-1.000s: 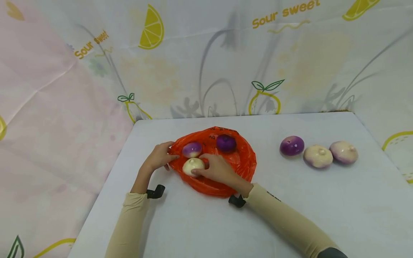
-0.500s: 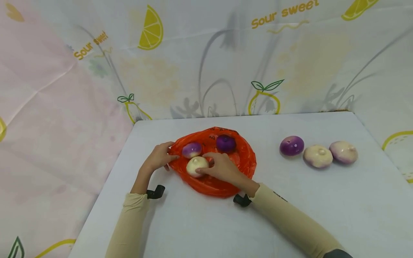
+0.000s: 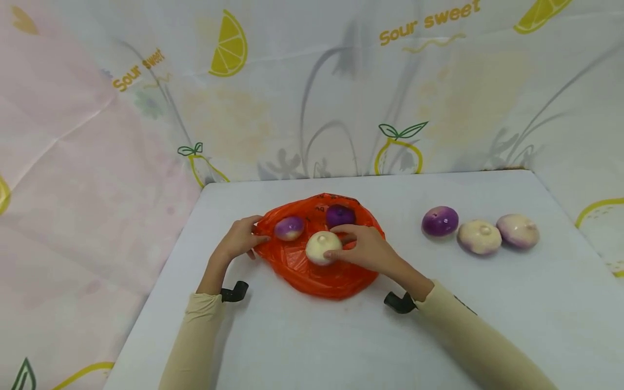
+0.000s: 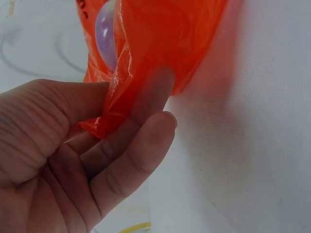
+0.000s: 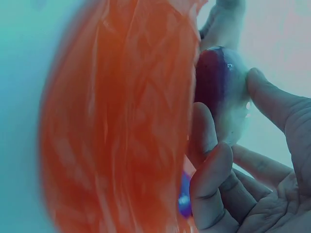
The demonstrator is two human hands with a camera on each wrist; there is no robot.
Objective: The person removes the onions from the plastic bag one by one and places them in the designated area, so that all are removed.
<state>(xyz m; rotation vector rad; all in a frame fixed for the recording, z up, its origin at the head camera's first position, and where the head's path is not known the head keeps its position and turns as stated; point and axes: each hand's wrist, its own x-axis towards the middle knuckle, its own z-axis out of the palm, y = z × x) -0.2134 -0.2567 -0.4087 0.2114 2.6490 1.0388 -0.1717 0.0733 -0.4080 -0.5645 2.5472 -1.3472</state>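
My left hand (image 3: 240, 237) pinches the left edge of an orange-red plastic bag (image 3: 326, 284), its thumb on one side of the film and fingers on the other in the left wrist view. The bag lies spread with its mouth open. My right hand (image 3: 370, 249) holds a cream-topped onion (image 3: 319, 247) between thumb and fingers over the bag's middle. In the right wrist view this onion (image 5: 231, 97) shows a purple side beside the bag wall (image 5: 116, 116). A purple-and-white onion (image 3: 290, 228) and a dark purple onion (image 3: 340, 215) lie in the bag.
Right of the bag, a purple onion (image 3: 440, 221) and two pale onions, one in front (image 3: 480, 237) and one behind (image 3: 518, 231), sit close together on the white table (image 3: 302, 346). A lemon-printed cloth (image 3: 312, 86) hangs behind the table.
My right hand has carried the cream-topped onion rightward, from near the bag's left side to its middle, away from the purple-and-white onion. My left hand has stayed at the bag's edge.
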